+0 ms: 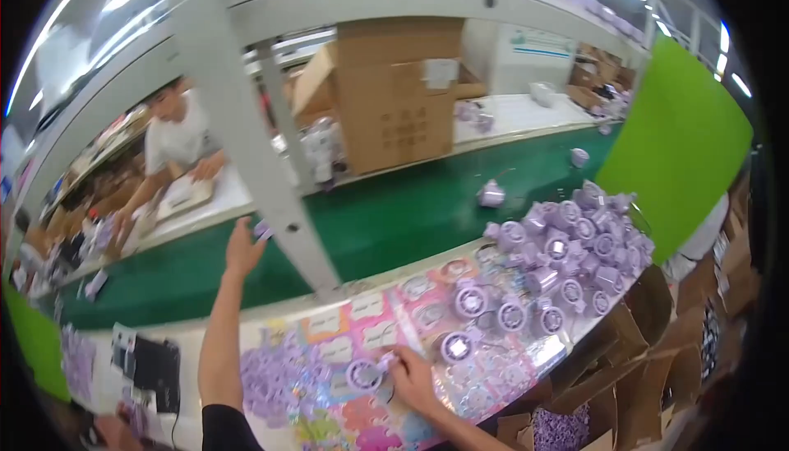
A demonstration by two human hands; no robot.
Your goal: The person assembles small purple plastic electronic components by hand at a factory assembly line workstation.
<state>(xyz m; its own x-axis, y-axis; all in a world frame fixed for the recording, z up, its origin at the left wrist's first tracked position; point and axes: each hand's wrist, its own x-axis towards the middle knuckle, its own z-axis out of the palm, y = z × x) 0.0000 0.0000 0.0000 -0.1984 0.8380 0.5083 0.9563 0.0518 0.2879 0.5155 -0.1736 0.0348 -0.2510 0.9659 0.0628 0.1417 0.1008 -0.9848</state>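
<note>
Over the green conveyor belt (394, 233), my left hand (241, 251) reaches out with thumb and fingers apart. A small purple plastic piece (263, 230) lies at its fingertips beside the post; whether they touch is unclear. My right hand (413, 379) is closed on the narrow end of a round light-purple plastic housing (364, 375), held over the sticker-covered table (341, 351). To its left spreads a heap of flat purple plastic parts (279, 375). Several round purple housings (457, 346) stand to its right, some with dark wires.
A large pile of purple housings (567, 241) rises at the right, beside open cardboard boxes (608, 385) and a green panel (686, 138). The slanting metal post (246, 130) stands near my left hand. Another person (177, 138) works across the belt. A black device (156, 369) lies left.
</note>
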